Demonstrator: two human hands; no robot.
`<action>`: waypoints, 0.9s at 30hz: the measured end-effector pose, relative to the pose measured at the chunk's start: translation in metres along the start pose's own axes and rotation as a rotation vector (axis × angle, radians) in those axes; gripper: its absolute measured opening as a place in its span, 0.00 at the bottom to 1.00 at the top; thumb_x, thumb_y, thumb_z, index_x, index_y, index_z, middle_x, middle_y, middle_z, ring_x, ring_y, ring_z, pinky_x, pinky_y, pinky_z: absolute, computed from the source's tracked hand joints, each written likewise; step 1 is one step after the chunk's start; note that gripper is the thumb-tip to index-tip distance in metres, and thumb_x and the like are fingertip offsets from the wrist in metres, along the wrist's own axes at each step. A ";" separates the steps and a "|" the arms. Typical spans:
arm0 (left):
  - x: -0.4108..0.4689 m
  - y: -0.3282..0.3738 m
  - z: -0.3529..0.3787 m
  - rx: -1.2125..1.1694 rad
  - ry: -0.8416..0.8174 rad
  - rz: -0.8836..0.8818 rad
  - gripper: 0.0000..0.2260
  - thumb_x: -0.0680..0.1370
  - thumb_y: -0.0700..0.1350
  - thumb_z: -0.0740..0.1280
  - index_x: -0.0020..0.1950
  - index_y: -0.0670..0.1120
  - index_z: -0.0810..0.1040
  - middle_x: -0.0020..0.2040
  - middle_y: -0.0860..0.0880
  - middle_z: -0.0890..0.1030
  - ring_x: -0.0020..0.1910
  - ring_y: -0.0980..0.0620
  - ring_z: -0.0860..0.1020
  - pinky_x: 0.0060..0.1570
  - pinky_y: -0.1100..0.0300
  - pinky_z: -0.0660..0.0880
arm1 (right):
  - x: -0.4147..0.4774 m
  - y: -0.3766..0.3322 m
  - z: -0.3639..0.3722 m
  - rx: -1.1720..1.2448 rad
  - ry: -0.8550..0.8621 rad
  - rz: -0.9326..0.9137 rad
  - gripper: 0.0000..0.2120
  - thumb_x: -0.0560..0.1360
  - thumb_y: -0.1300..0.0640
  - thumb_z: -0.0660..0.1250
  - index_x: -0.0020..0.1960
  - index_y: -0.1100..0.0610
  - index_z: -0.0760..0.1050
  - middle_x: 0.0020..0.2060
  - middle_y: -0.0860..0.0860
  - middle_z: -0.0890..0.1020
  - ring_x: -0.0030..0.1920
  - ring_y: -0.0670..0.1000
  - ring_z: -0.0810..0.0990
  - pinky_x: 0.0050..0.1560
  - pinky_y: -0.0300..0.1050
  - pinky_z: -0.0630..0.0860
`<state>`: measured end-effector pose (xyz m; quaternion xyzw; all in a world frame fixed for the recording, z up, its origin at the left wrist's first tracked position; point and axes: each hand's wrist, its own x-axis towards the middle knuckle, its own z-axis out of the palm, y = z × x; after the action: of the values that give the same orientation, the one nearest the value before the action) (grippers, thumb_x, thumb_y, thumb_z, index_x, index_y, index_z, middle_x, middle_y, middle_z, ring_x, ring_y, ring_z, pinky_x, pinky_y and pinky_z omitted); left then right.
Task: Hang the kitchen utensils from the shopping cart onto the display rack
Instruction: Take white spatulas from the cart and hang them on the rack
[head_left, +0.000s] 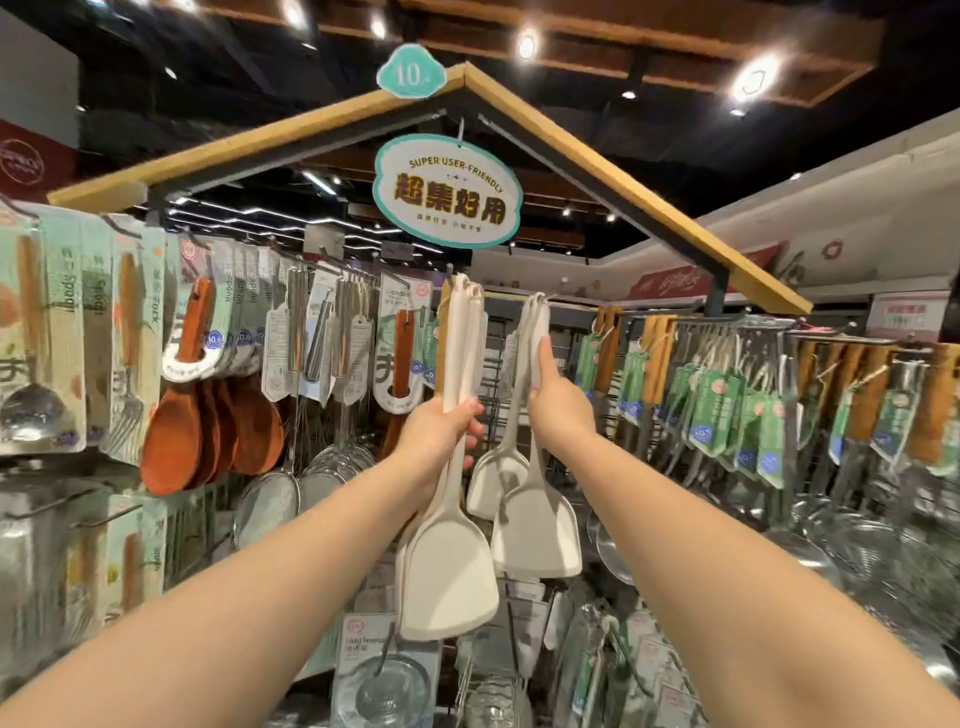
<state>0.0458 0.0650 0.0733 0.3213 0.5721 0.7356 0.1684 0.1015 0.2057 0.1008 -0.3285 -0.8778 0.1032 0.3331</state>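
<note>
The left grip (441, 431) is clenched round the handles of a bunch of cream spatulas (447, 577), held upright against the middle of the display rack (494, 364). Their blades hang below the wrist. Their tops reach a hook under the peak of the rack's wooden roof (623, 171), and the strings there seem to sit at the hook, though blur hides whether they are on it.

Just beside it, the right grip (558, 400) grasps the handles of a second bunch of cream spatulas (535, 530). This bunch hangs by its strings from the neighbouring hook on the same top rail. The two bunches are near each other and do not touch.

Toward the rack's left edge hang wooden spoons (176, 436) and wire strainers (270, 504). Toward its right edge hang steel utensils with green tags (717, 410). An oval sign (447, 189) hangs from the roof peak above both bunches.
</note>
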 end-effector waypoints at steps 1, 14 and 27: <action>0.003 -0.002 -0.001 -0.002 0.005 -0.003 0.07 0.79 0.44 0.62 0.52 0.43 0.76 0.34 0.50 0.75 0.32 0.55 0.71 0.34 0.61 0.72 | 0.006 0.001 0.005 -0.004 0.006 0.006 0.34 0.80 0.62 0.51 0.76 0.44 0.35 0.37 0.56 0.75 0.31 0.53 0.72 0.27 0.45 0.65; 0.005 -0.014 -0.007 -0.027 -0.014 0.009 0.06 0.80 0.45 0.61 0.46 0.46 0.76 0.34 0.51 0.75 0.33 0.55 0.72 0.34 0.62 0.73 | 0.028 -0.001 0.027 0.105 0.026 0.072 0.39 0.80 0.56 0.60 0.76 0.48 0.33 0.47 0.58 0.80 0.41 0.56 0.78 0.39 0.50 0.75; -0.040 -0.005 0.031 -0.055 -0.092 0.010 0.07 0.80 0.43 0.61 0.52 0.44 0.77 0.33 0.49 0.75 0.31 0.54 0.72 0.31 0.60 0.71 | -0.076 -0.022 -0.019 0.707 0.107 -0.089 0.19 0.82 0.50 0.54 0.72 0.50 0.64 0.50 0.49 0.79 0.47 0.47 0.78 0.46 0.44 0.75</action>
<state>0.0955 0.0647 0.0613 0.3528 0.5416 0.7365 0.1994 0.1458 0.1385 0.0849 -0.1593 -0.7825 0.3685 0.4759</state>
